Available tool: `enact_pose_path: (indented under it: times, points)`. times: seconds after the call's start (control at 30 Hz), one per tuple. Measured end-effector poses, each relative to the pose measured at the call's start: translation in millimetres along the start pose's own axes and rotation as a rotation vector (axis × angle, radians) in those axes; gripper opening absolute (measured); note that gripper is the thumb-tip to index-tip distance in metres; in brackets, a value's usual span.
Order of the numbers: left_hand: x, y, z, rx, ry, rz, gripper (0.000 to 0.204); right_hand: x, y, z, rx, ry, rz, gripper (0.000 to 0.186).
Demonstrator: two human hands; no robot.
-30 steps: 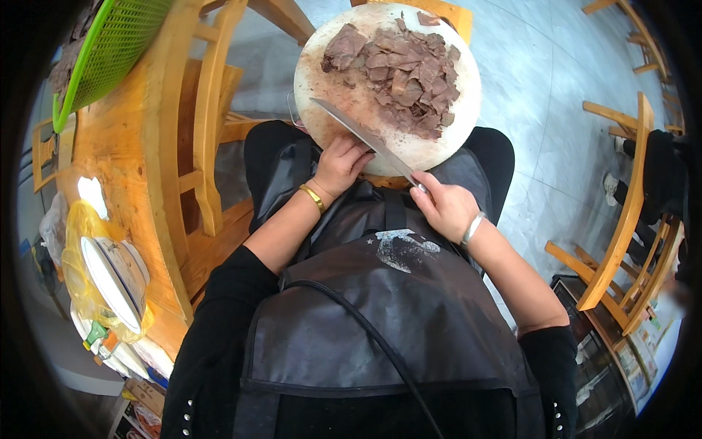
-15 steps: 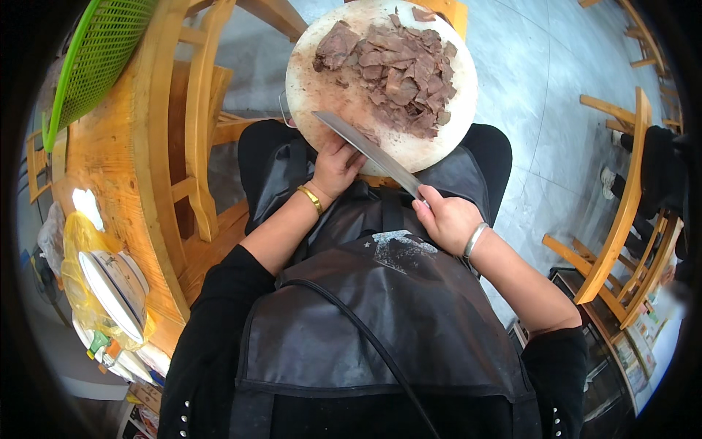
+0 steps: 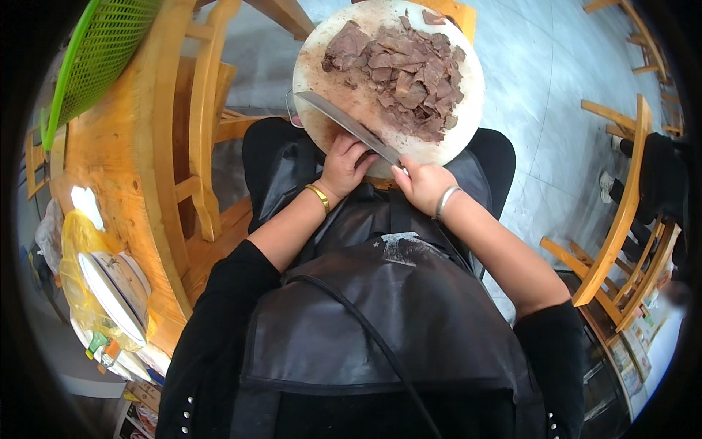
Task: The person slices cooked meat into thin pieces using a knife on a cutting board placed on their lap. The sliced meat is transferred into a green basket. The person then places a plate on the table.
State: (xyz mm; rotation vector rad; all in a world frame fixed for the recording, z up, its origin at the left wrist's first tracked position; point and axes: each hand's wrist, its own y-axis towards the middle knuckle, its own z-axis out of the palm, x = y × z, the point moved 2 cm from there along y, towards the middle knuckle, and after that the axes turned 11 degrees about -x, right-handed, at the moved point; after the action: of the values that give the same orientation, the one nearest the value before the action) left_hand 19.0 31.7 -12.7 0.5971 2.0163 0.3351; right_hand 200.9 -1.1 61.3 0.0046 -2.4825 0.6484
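A round white cutting board [image 3: 461, 117] in front of me bears a heap of thin brown meat slices [image 3: 409, 80], with a larger piece [image 3: 344, 47] at its upper left. My right hand [image 3: 424, 186] is closed on the handle of a long knife [image 3: 336, 113], whose blade lies slanting over the board's near left. Under the blade, my left hand [image 3: 344, 167] is curled at the board's near edge; whatever its fingers press on or hold is mostly hidden. A black apron [image 3: 380, 329] covers my lap.
At left are a wooden table [image 3: 117, 168], a green mesh basket [image 3: 99, 55], stacked plates [image 3: 113, 293] in yellow plastic and a white tissue [image 3: 88, 205]. Wooden chairs [image 3: 618, 219] stand at right, where a person in dark clothes [image 3: 658, 172] is partly visible.
My right hand and the knife have shifted up and to the left since half a second ago, the tip now nearer the board's left rim. My left hand stays curled beneath the blade.
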Motion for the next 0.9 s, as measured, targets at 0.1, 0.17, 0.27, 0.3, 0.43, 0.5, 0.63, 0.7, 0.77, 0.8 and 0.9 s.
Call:
enact_pose_path:
  times: [0.1, 0.17, 0.27, 0.3, 0.43, 0.5, 0.63, 0.7, 0.77, 0.8, 0.9]
  points:
    - [0, 1, -4, -0.006, 0.016, 0.034, 0.029, 6, 21, 11, -0.069, -0.013, -0.046, 0.04]
    - [-2, -1, -5, 0.01, 0.021, 0.029, 0.027, -3, 34, 8, -0.112, 0.11, -0.062, 0.041]
    - [-12, 8, -6, -0.039, 0.034, 0.132, 0.028, -7, 32, -13, -0.065, 0.316, 0.022, 0.042]
    - [-14, 7, -5, -0.046, 0.058, 0.13, 0.023, -8, 25, -15, -0.027, 0.309, 0.03, 0.041]
    - [-10, 7, -8, -0.008, 0.065, 0.051, 0.016, -3, -24, -20, -0.137, 0.126, -0.129, 0.034]
    - [-4, 3, -9, 0.005, 0.047, 0.026, 0.019, -1, -53, -32, -0.106, 0.073, -0.076, 0.031]
    - [-1, -3, -6, -0.006, 0.012, -0.017, 0.021, -5, -91, -45, -0.036, 0.017, 0.012, 0.027]
    - [-2, -1, -5, -0.027, 0.007, 0.004, 0.022, -6, -90, -45, -0.014, -0.011, 0.034, 0.028]
    - [-3, 2, -5, -0.042, 0.015, 0.035, 0.023, -5, -80, -43, 0.012, -0.044, 0.036, 0.029]
    - [-2, 2, -5, -0.03, 0.017, 0.022, 0.023, -3, -74, -42, 0.032, -0.039, 0.042, 0.03]
    - [-2, 1, -5, -0.002, 0.02, -0.01, 0.022, -3, -53, -43, 0.105, -0.012, 0.061, 0.033]
